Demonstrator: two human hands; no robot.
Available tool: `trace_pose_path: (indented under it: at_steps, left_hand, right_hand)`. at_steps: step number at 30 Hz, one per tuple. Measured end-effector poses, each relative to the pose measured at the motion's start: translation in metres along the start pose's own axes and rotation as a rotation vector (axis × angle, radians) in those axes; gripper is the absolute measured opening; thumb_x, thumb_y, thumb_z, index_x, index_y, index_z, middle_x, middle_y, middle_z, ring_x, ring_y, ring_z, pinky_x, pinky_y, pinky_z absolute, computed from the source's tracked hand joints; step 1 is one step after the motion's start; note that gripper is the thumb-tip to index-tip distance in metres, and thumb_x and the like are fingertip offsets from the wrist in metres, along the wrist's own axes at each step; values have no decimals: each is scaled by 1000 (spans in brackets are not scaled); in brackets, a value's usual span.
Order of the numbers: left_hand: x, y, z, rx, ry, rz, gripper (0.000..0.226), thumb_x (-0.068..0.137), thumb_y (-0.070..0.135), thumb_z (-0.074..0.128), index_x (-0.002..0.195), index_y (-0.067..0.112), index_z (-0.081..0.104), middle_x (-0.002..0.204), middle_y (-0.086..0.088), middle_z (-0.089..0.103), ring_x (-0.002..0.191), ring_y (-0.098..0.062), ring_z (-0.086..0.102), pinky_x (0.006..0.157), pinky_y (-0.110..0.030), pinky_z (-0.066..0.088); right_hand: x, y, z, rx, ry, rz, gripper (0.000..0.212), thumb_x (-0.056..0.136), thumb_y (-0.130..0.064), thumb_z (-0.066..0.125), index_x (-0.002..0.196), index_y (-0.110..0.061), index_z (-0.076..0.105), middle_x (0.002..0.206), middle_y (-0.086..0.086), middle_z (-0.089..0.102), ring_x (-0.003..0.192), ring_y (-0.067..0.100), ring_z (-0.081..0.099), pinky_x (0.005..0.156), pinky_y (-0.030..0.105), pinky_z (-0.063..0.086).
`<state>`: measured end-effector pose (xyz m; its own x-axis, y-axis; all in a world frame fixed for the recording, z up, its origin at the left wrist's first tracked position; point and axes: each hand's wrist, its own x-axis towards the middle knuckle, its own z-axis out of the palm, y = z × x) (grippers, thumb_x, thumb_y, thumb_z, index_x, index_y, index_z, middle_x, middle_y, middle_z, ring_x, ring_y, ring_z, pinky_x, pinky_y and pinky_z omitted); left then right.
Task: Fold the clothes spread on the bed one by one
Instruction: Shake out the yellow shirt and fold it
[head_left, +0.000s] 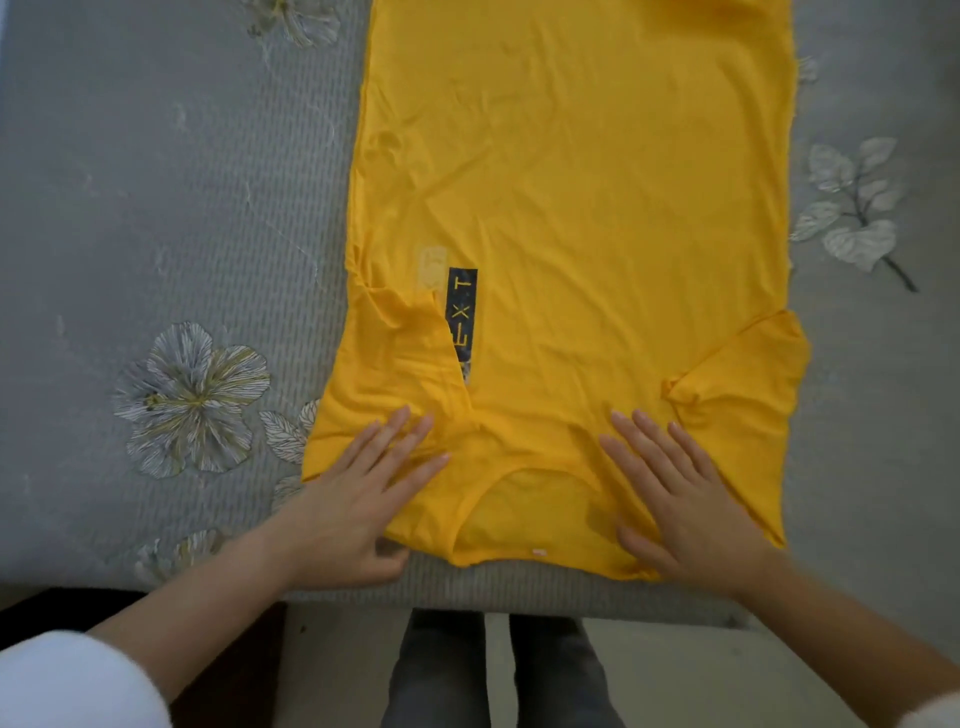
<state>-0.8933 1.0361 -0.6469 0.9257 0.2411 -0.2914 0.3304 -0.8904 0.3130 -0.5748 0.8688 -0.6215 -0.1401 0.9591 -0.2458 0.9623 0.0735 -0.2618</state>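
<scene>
Pressing down with both palms: your left hand (358, 499) and right hand (685, 493) lie flat, fingers straight and spread, gripping nothing. Between them is the neckline (524, 483) of the yellow T-shirt (597, 208), which lies on the grey flowered bed cover (156, 182). Just beyond your left fingertips a folded-in sleeve (400, 343) hides part of a dark printed strip (462, 312); only "E X T" reads. Your left thumb sits at the shirt's edge; over or under the cloth, cannot tell. Far hem cut off at the frame top.
</scene>
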Motion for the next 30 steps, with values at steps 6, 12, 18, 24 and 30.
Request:
trace_pose_path:
  at_steps: [6, 12, 18, 24, 30]
  left_hand:
    - [7, 10, 5, 118, -49, 50, 77, 68, 41, 65, 140, 20, 47, 153, -22, 26, 141, -46, 21, 112, -58, 20]
    - [32, 12, -12, 119, 66, 93, 34, 67, 0, 71, 101, 5, 73, 122, -24, 62, 109, -48, 59, 78, -57, 54]
    - [61, 19, -52, -137, -94, -356, 39, 73, 1, 71, 108, 16, 71, 102, -13, 71, 93, -32, 67, 71, -33, 54]
    - [64, 12, -65, -581, -681, -391, 30, 83, 1, 46, 61, 21, 55, 64, 7, 54, 65, -10, 52, 58, -23, 40]
    - [72, -15, -91, -806, -857, -428, 13, 58, 15, 45, 54, 27, 43, 64, 8, 43, 65, -14, 43, 64, -33, 37]
  right_hand:
    - [-68, 29, 18, -98, -216, -68, 91, 73, -47, 55, 153, -23, 19, 160, 10, 16, 146, 32, 13, 112, 54, 16]
    - [-45, 32, 15, -124, -186, 116, 99, 50, -26, 89, 139, -11, 47, 142, 25, 43, 126, 51, 44, 99, 61, 40]
    - [-20, 47, -15, 432, 75, 662, 30, 74, 0, 60, 100, -3, 74, 98, 18, 72, 87, 36, 65, 70, 34, 47]
    - [-20, 72, -30, 756, -462, 714, 30, 68, -8, 54, 46, -17, 36, 48, -1, 31, 46, 12, 30, 42, 25, 21]
    - [-3, 95, -67, 871, -718, 704, 25, 49, -12, 56, 43, -22, 34, 48, -2, 28, 48, 12, 26, 51, 31, 18]
